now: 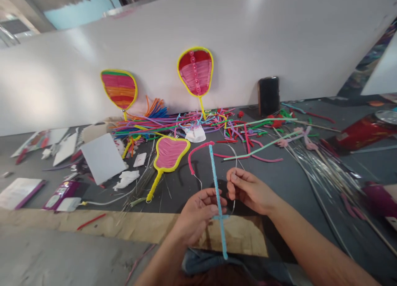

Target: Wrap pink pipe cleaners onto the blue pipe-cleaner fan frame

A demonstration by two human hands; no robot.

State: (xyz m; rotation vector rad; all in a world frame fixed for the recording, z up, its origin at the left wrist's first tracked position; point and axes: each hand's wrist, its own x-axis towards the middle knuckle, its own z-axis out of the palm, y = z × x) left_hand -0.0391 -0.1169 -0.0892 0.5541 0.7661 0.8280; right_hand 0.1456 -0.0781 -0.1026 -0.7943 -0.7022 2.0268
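My left hand point(198, 215) is closed on a light-blue stick point(218, 195), which looks wrapped in pipe cleaner and has a short blue crosspiece low down. A thin wire loop point(236, 153) is joined to the stick. On the loop's upper left, a pink pipe cleaner point(198, 149) covers the wire, while the rest is bare. The fingers of my right hand point(249, 191) are pinched at the right side of this loop, partly hiding the wire. To the left lies a finished-looking pink fan shape point(171, 153) with a yellow rim and handle.
Two more yellow-rimmed fans, one striped point(119, 90) and one beaded point(196, 73), lean on the white board point(279, 37). A heap of coloured pipe cleaners point(149, 124) lies below them. A phone point(269, 95), a red can point(369, 130), loose wires point(325, 178) and a white card point(103, 158) surround the work.
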